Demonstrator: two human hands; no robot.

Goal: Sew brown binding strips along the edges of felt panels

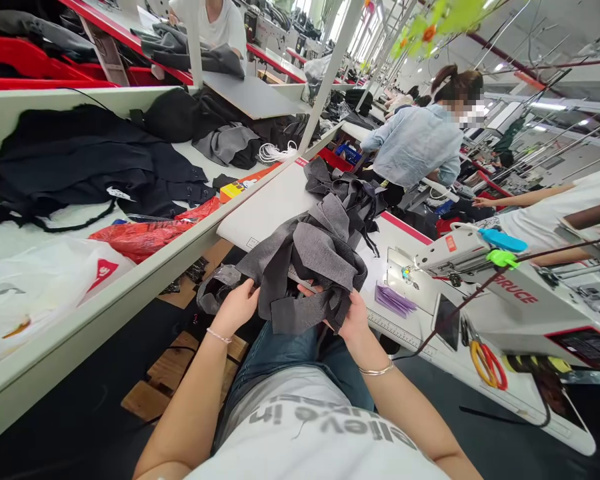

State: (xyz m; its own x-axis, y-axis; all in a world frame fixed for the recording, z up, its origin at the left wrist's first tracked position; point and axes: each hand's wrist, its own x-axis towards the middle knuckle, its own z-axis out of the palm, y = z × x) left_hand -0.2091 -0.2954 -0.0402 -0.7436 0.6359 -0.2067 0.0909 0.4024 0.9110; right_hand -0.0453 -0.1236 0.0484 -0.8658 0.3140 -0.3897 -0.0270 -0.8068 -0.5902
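Observation:
A heap of dark grey fabric pieces [325, 253] lies across the front edge of the white sewing table [275, 193] and hangs toward my lap. My left hand [237, 307] grips the fabric at the heap's left side, its thumb on top. At the right, my right hand [353, 317] is closed on the lower right part of the same fabric; some fingers show through the folds and others are hidden behind the cloth. More dark grey pieces [340, 187] trail back along the table.
Right of the heap stands a sewing machine [515, 287], with purple slips [395, 300], a phone [447, 321] and scissors [485, 360] near it. A ledge at left holds black garments [95, 157] and plastic bags [40, 287]. Co-workers [420, 140] work nearby.

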